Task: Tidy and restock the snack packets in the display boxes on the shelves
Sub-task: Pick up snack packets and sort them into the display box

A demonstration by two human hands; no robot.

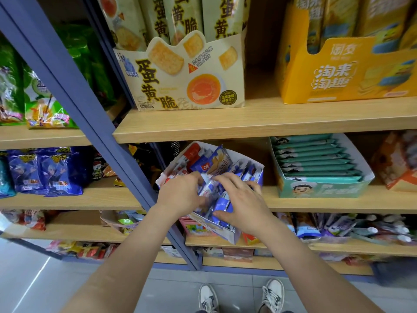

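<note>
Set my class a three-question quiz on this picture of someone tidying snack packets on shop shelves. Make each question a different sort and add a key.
1. True or false: the left hand and right hand both touch the blue packets in the tilted box.
2. The teal box stands where, relative to the tilted box? A left, B right, C above.
3. Fill in: the yellow box stands on the shelf ___ the teal box.
Key: 1 true; 2 B; 3 above.

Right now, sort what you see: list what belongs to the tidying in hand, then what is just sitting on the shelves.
In hand: left hand, in among the blue packets; right hand, gripping them; their blue and white display box, tilted forward.

Sitting by: teal box; egg-yolk crisp box; yellow box; green bags; blue bags.
</note>
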